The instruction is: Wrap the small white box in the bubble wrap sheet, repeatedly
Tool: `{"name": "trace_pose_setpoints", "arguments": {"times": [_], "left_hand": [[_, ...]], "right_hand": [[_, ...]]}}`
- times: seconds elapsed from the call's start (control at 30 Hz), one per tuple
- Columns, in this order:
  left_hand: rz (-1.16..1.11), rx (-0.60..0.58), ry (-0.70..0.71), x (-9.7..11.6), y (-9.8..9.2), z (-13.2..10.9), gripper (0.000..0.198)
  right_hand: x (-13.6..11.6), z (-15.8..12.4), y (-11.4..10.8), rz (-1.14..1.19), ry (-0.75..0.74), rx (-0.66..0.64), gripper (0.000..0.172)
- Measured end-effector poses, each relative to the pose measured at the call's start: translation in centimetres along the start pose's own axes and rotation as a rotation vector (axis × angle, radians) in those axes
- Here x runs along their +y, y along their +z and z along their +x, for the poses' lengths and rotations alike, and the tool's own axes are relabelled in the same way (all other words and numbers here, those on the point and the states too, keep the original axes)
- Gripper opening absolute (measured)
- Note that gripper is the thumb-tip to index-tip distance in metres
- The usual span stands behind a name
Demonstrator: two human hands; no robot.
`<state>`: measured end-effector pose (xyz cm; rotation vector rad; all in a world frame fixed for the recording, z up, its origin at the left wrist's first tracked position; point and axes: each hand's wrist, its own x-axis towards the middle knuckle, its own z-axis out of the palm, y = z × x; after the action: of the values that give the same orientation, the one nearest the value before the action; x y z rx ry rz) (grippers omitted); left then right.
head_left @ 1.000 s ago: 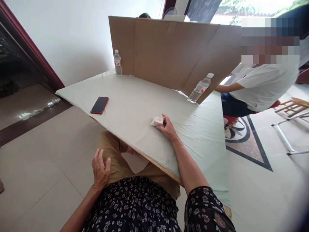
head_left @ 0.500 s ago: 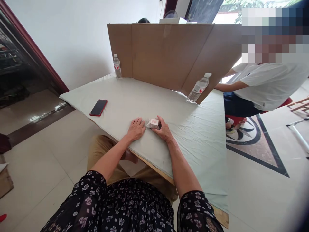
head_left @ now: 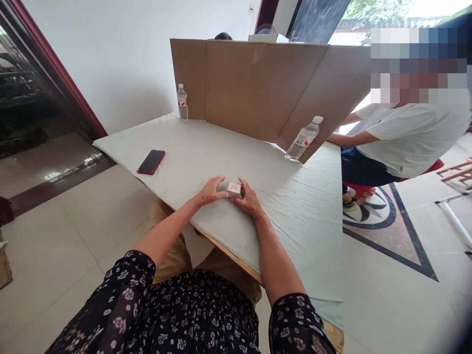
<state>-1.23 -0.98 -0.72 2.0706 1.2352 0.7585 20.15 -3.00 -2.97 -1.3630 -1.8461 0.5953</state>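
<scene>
A small box (head_left: pixel 234 190) with a pale top, red print and darker sides lies on the cloth-covered table (head_left: pixel 206 152); at its left end it looks wrapped in clear film. My right hand (head_left: pixel 250 199) curls round the right end of the box, thumb in front and fingers behind. On the other side, my left hand (head_left: pixel 211 191) is open, thumb and fingers apart. Its thumb tip reaches the box's left end; whether it touches is hard to tell.
A phone with a red edge (head_left: pixel 151 162) lies at the left. Behind, a folded cardboard screen (head_left: pixel 254 88) stands with an upright water bottle (head_left: pixel 182 102) and a tilted one (head_left: pixel 304 139) by it. A person in a white shirt (head_left: pixel 413 137) sits at the right.
My left hand has risen from lying flat on the cloth and turned, its thumb now at the box's left end. My right hand stays round the box. The view has shifted slightly.
</scene>
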Motion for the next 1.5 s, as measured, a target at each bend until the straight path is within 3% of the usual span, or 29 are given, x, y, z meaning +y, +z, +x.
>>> {"name": "trace_pose_setpoints", "arguments": {"times": [0.2, 0.3, 0.47, 0.73, 0.97, 1.13, 1.3, 1.5], "left_hand": [[0.040, -0.020, 0.055, 1.2, 2.3, 0.9, 0.080], [0.052, 0.002, 0.080, 0.8, 2.7, 0.7, 0.077], [0.058, 0.024, 0.115, 0.5, 2.8, 0.6, 0.074], [0.042, 0.034, 0.136, 0.8, 2.9, 0.3, 0.069], [-0.022, 0.022, 0.135, 1.4, 2.6, -0.3, 0.069], [-0.280, -0.018, 0.017, 2.1, 1.9, -0.2, 0.069], [-0.465, -0.008, -0.145, 3.2, 2.0, 1.0, 0.072], [-0.713, -0.077, -0.090, 3.9, 2.3, 2.4, 0.069]], "right_hand": [[-0.8, -1.0, -0.9, 0.141, 0.028, -0.025, 0.091], [-1.2, -1.8, -1.8, 0.275, 0.058, 0.007, 0.074], [-2.2, -1.4, -2.3, 0.051, 0.026, 0.103, 0.043], [-3.5, 1.7, -3.5, -0.166, -0.086, -0.029, 0.012], [-3.5, 2.8, -3.4, -0.328, -0.155, -0.036, 0.017], [-2.9, 3.6, -3.6, -0.333, -0.133, -0.027, 0.015], [-3.8, 4.6, -5.1, -0.299, -0.182, -0.011, 0.015], [-4.6, 7.3, -7.2, -0.309, -0.145, 0.045, 0.017]]}}
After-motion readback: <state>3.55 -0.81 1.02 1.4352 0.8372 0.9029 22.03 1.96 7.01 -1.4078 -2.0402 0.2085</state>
